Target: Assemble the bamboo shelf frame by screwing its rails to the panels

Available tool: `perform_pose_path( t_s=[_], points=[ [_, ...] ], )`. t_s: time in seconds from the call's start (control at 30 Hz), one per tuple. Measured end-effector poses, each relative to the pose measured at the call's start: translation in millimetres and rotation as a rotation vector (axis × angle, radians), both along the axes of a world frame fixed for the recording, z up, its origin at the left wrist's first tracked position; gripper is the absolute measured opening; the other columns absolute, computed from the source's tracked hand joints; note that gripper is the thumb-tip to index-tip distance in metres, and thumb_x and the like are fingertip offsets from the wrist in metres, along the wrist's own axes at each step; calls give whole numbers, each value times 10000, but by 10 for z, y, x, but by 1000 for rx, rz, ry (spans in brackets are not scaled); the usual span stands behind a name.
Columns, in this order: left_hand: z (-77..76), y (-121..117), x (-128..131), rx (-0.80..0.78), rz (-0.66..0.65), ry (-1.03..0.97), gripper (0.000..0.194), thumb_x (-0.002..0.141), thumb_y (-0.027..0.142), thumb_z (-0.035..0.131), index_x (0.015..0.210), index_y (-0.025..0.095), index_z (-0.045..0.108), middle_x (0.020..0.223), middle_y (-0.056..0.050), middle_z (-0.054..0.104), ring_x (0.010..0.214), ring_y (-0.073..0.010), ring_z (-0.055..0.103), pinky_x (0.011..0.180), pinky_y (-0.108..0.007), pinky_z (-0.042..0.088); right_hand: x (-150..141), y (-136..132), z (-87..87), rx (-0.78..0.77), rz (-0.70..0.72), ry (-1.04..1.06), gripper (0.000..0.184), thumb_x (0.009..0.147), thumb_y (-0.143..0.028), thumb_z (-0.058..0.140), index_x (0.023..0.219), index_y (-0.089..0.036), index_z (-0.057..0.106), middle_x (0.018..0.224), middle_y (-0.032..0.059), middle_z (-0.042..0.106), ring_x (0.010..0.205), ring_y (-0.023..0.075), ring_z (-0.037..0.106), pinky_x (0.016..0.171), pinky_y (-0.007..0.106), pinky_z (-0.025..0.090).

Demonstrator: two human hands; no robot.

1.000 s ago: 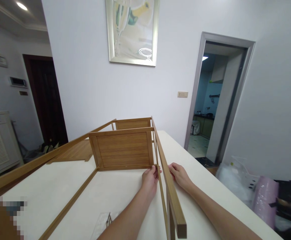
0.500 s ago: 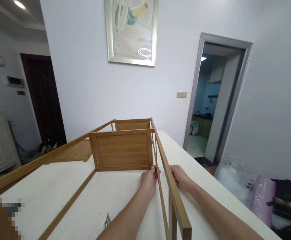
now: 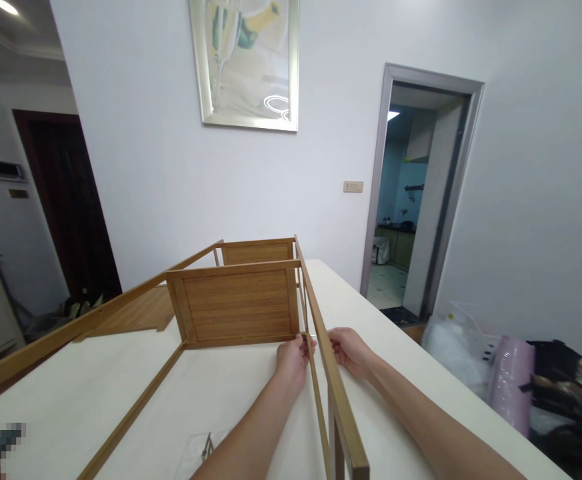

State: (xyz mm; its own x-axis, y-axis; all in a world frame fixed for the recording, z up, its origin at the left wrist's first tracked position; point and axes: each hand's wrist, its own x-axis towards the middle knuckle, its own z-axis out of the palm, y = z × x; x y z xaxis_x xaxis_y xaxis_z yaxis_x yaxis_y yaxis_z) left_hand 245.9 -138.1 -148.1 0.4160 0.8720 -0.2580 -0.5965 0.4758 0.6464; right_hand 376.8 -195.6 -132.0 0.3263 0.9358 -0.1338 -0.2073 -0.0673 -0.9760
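A bamboo shelf frame (image 3: 235,303) lies on its side on a white table (image 3: 71,393), with two panel shelves standing upright and long rails running toward me. My left hand (image 3: 293,357) pinches the lower right corner of the near panel, where it meets the thin lower rail. My right hand (image 3: 351,350) is on the far side of the thick upper rail (image 3: 328,373), fingers curled against it. What the fingertips hold, if anything, is too small to make out.
A loose bamboo board (image 3: 135,310) lies on the table at the left. A clear plastic bag with small metal parts (image 3: 201,450) sits near my left forearm. Right of the table are a white bag (image 3: 458,353) and a pink roll (image 3: 508,383). A doorway (image 3: 411,200) opens behind.
My right hand has slid in closer to the upper rail. My head has turned a little to the right, so the scene shifted left. The left hand stays at the panel corner.
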Motion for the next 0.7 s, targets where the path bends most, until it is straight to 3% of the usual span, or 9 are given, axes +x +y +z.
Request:
perform_pose_path(
  t_s=[0.17, 0.3, 0.5, 0.7],
  points=[
    [-10, -17, -26, 51, -15, -14, 208, 912, 143, 565, 712, 109, 613, 682, -95, 671, 608, -139, 646, 606, -243, 509, 33, -109, 59, 154, 11, -179, 159, 768, -309, 677, 784, -167, 606, 667, 21, 644, 569, 138, 631, 652, 315, 576],
    [-20, -28, -76, 121, -26, -28, 196, 823, 263, 715, 721, 109, 648, 698, -89, 680, 632, -150, 643, 615, -251, 482, 132, -140, 101, 266, 46, -405, 313, 732, -410, 733, 898, -149, 682, 820, 79, 725, 759, 215, 697, 782, 391, 573],
    [-11, -37, -145, 217, -18, -61, 318, 684, 390, 824, 761, 114, 686, 746, -67, 688, 622, -123, 603, 602, -237, 436, 198, -137, 64, 446, 3, -801, 313, 851, -485, 623, 1007, -233, 726, 1077, 111, 722, 1038, 265, 639, 995, 455, 464],
    [11, -60, -155, 239, -12, -59, 330, 673, 411, 826, 760, 126, 682, 742, -56, 686, 652, -129, 614, 622, -237, 428, 166, -140, 13, 526, -28, -972, 252, 916, -401, 532, 1043, -250, 690, 1121, 88, 683, 1072, 238, 617, 1001, 413, 465]
  ],
)
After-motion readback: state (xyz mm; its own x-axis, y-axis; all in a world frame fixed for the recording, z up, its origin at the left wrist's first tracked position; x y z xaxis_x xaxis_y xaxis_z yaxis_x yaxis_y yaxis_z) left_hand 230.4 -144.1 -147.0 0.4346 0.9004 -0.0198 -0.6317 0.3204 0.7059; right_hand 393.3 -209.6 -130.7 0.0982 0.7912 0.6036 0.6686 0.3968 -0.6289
